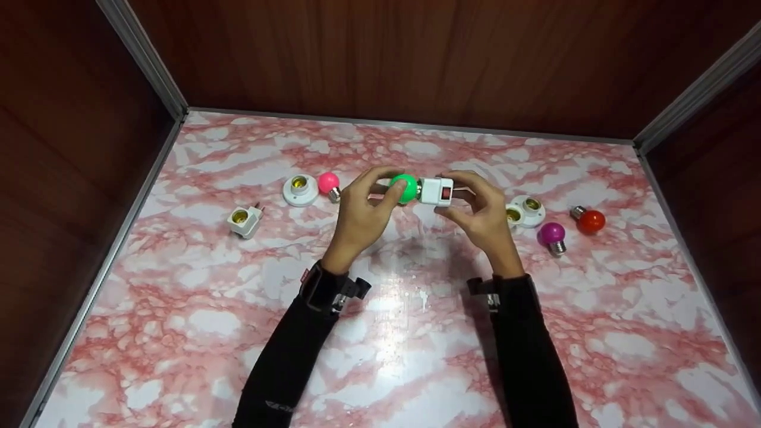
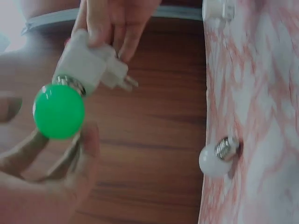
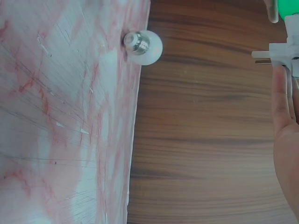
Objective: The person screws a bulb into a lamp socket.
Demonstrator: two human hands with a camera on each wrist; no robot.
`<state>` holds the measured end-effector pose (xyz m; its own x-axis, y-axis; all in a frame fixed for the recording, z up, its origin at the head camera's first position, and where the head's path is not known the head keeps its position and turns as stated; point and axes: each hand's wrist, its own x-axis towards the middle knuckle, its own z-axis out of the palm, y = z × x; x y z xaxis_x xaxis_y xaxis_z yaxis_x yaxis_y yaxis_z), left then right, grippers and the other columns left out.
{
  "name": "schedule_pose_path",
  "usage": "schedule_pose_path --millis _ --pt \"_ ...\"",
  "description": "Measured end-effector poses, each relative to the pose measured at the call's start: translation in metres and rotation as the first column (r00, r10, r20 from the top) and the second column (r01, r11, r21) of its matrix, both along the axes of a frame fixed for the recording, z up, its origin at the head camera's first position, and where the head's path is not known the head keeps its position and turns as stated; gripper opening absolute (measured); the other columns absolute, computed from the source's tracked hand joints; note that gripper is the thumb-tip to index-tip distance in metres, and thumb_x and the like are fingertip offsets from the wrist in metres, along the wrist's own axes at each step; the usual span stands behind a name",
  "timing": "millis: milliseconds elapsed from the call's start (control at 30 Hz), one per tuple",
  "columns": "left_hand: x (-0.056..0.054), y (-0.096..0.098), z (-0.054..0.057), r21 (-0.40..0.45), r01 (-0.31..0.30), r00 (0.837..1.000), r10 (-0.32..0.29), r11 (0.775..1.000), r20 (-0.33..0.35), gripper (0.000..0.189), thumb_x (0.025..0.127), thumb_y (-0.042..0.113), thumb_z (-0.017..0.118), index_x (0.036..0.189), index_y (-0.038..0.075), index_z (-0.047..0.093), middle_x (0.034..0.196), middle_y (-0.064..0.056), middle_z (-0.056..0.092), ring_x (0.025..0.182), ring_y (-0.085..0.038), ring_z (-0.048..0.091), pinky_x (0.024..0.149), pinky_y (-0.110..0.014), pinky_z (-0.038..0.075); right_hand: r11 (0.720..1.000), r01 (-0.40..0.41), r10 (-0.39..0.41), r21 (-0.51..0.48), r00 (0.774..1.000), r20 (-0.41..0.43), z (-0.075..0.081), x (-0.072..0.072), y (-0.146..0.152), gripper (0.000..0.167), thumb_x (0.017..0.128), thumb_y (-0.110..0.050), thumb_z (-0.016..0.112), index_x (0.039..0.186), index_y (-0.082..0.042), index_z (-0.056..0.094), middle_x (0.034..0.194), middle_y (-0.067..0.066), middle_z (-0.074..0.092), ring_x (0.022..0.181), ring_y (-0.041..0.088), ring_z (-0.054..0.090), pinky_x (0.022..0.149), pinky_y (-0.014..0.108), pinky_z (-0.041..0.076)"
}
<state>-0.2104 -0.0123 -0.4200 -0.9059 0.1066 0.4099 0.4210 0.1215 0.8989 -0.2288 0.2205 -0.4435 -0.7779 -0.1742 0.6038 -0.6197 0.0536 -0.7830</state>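
In the head view a green light bulb [image 1: 406, 188] and a white plug-in lamp socket [image 1: 432, 191] are held up over the table, the bulb's metal base at the socket's mouth. My left hand [image 1: 364, 211] curls its thumb and fingers round the green globe. From the other side my right hand [image 1: 483, 208] grips the socket, which has a red switch. Plug pins [image 2: 131, 83] stick out from the socket's side in the left wrist view. The right wrist view catches the socket [image 3: 293, 39] at its edge, with right-hand fingers [image 3: 281, 98] along it.
On the marbled table [image 1: 392, 356] lie a round white lamp holder [image 1: 300, 190], a pink bulb [image 1: 329, 183], and a plug socket [image 1: 244, 222] at left. At right are another holder [image 1: 528, 211], a purple bulb [image 1: 553, 236] and a red bulb [image 1: 590, 222]. A white bulb [image 2: 216, 161] lies near the back wall.
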Motion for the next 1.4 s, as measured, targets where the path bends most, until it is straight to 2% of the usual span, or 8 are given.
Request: schedule_pose_path --millis 133,267,433,667,867,1033,1267,1400 --pt "0.0028 0.0045 0.0006 -0.007 -0.055 0.998 0.055 0.998 0.021 0.031 0.104 0.025 0.069 0.129 0.005 0.07 0.126 -0.015 0.074 0.103 -0.028 0.078 0.086 -0.036 0.069 1.0 0.002 -0.002 0.013 1.0 -0.001 -0.0007 0.0 -0.0006 0.053 0.076 0.021 0.082 0.126 0.017 0.066 0.124 -0.01 0.075 0.11 0.009 0.071 0.097 0.024 0.063" --pt "0.0033 0.0047 0.0008 0.002 -0.059 0.998 0.059 0.998 0.034 0.03 0.103 0.023 0.071 0.127 0.004 0.07 0.125 -0.016 0.074 0.105 -0.028 0.078 0.09 -0.037 0.068 1.0 0.0 0.0 0.016 1.0 0.004 -0.0002 0.001 -0.0012 0.053 0.075 0.021 0.082 0.125 0.016 0.066 0.124 -0.009 0.075 0.11 0.009 0.071 0.097 0.024 0.063" --pt "0.0017 0.0029 0.001 0.034 -0.019 1.0 0.018 0.999 0.024 0.032 0.102 0.019 0.073 0.128 0.001 0.069 0.127 -0.018 0.072 0.11 -0.03 0.076 0.093 -0.04 0.067 1.0 -0.006 0.005 0.018 1.0 0.003 -0.0001 0.0008 -0.0002 0.054 0.075 0.021 0.083 0.126 0.016 0.066 0.125 -0.009 0.074 0.11 0.009 0.071 0.097 0.024 0.063" --pt "0.0 0.0007 -0.0007 0.052 0.057 0.998 -0.055 0.997 -0.039 0.037 0.099 0.012 0.075 0.131 -0.004 0.066 0.132 -0.021 0.068 0.118 -0.032 0.073 0.1 -0.032 0.065 1.0 -0.01 0.01 0.013 1.0 0.025 -0.0005 0.0006 0.0022 0.054 0.076 0.019 0.083 0.127 0.019 0.063 0.125 -0.012 0.075 0.108 0.008 0.072 0.095 0.022 0.063" --pt "-0.0019 -0.0014 -0.004 0.047 0.092 0.99 -0.086 0.995 -0.114 0.035 0.097 0.008 0.077 0.128 -0.005 0.068 0.132 -0.022 0.066 0.123 -0.029 0.07 0.105 -0.031 0.063 0.999 -0.014 0.013 0.034 0.999 0.049 -0.0003 0.0014 0.0041 0.054 0.081 0.011 0.084 0.13 0.019 0.062 0.123 -0.014 0.076 0.104 0.007 0.073 0.092 0.02 0.063" --pt "-0.0032 -0.0016 -0.0054 0.051 0.121 0.98 -0.111 0.991 -0.165 0.034 0.096 0.006 0.077 0.127 -0.006 0.068 0.134 -0.026 0.064 0.128 -0.031 0.067 0.108 -0.031 0.061 0.999 -0.01 0.006 0.042 0.997 0.076 0.0015 0.0029 0.0043 0.055 0.082 0.011 0.084 0.132 0.017 0.062 0.12 -0.015 0.076 0.103 0.005 0.073 0.09 0.019 0.064" --pt "-0.0031 -0.002 -0.005 0.061 0.138 0.977 -0.126 0.989 -0.17 0.035 0.096 0.005 0.077 0.127 -0.006 0.068 0.137 -0.026 0.062 0.129 -0.031 0.066 0.109 -0.031 0.061 0.999 0.004 -0.008 0.04 0.995 0.097 0.0038 0.0047 0.0029 0.055 0.08 0.017 0.081 0.132 0.017 0.063 0.12 -0.015 0.076 0.103 0.005 0.073 0.089 0.019 0.064" --pt "-0.0026 -0.0027 -0.0043 0.08 0.146 0.979 -0.132 0.986 -0.154 0.041 0.095 0.004 0.078 0.131 -0.009 0.065 0.138 -0.028 0.061 0.129 -0.033 0.066 0.109 -0.031 0.061 0.999 0.006 -0.01 0.036 0.995 0.098 0.004 0.0051 0.0029 0.055 0.08 0.017 0.082 0.132 0.017 0.063 0.121 -0.014 0.076 0.103 0.005 0.073 0.09 0.019 0.064"
